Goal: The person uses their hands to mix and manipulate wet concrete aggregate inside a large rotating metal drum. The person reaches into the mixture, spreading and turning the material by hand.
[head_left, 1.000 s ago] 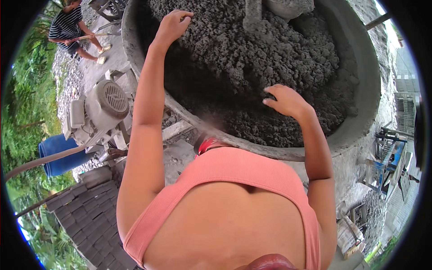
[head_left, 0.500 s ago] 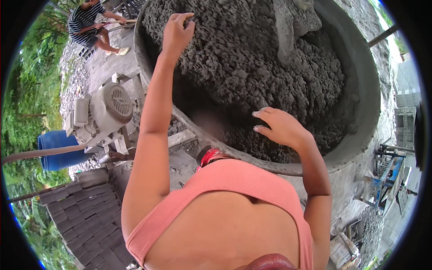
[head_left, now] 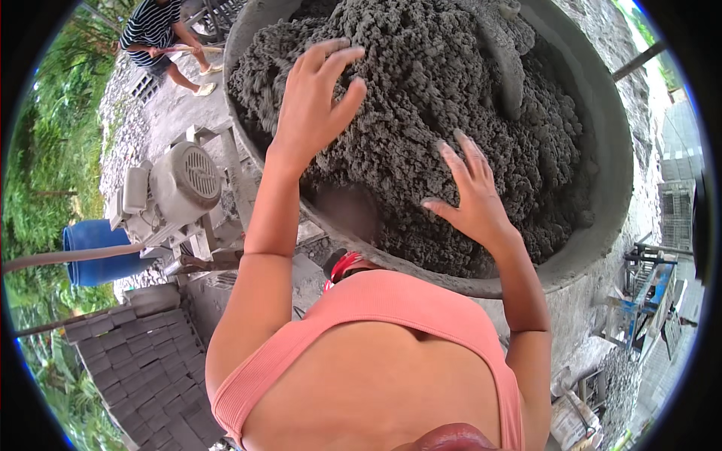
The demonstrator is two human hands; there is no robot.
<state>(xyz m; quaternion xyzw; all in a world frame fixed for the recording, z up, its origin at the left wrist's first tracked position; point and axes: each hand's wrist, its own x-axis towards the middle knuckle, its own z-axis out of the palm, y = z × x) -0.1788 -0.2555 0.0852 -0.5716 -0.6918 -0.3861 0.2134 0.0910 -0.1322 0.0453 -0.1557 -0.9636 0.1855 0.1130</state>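
Hovering hands (head_left: pixel 312 116) (head_left: pixel 480 201), crumbly mix (head_left: pixel 402 113) (round vat (head_left: pixel 613 169))

The mixing pan (head_left: pixel 613 150) is cut off by the top edge, as is the co-worker (head_left: pixel 153 26). A brownish patch (head_left: pixel 348 214) is blurred. Whether the grey mix (head_left: pixel 406 113) is touched by the left hand (head_left: pixel 316 101) or right hand (head_left: pixel 474 192) cannot be told.

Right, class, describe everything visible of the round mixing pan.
The round mixing pan is wide and open, its wall coated in grey residue hiding the material. Dark, crumbly mix heaps inside, leaving the right wall partly exposed. It fills the upper centre, cropped by the picture's upper edge. The left hand and right hand spread over it; contact is unclear.
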